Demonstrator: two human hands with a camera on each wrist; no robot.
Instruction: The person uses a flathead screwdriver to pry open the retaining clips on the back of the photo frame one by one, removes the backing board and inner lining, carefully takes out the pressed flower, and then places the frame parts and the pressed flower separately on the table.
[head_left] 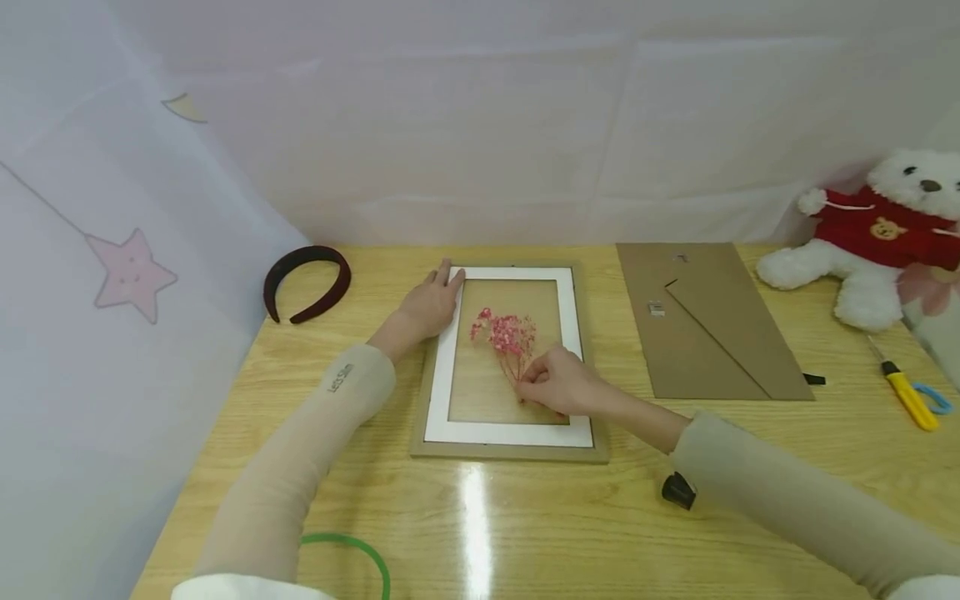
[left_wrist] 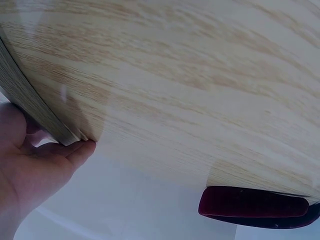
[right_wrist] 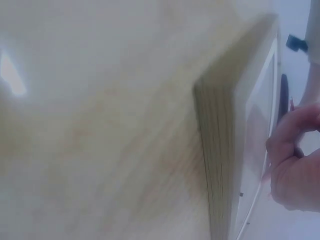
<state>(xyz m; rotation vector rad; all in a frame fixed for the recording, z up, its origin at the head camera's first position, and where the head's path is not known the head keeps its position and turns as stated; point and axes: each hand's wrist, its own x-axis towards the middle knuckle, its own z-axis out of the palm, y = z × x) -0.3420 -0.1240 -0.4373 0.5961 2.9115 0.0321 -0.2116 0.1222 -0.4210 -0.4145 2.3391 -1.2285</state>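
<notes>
A picture frame (head_left: 510,452) with a white mat (head_left: 436,402) lies flat on the table. Inside the mat opening is a sprig of small pink dried flowers (head_left: 512,333), its thin stems pointing toward the near right. Thumb and fingertips of my right hand (head_left: 564,382) pinch those stems over the lower right of the opening. At the frame's upper left, my left hand (head_left: 429,307) rests on the edge with extended fingers. The left wrist view shows that hand (left_wrist: 42,167) against the frame's side (left_wrist: 30,95); in the right wrist view the right hand (right_wrist: 297,162) is curled above the frame.
A dark red headband (head_left: 307,283) lies at the left. On the right are a brown backing board (head_left: 712,333), a yellow-handled screwdriver (head_left: 910,396), and a white teddy bear (head_left: 870,242). A small black object (head_left: 678,491) lies near the right forearm, a green curved strip (head_left: 352,542) at the front.
</notes>
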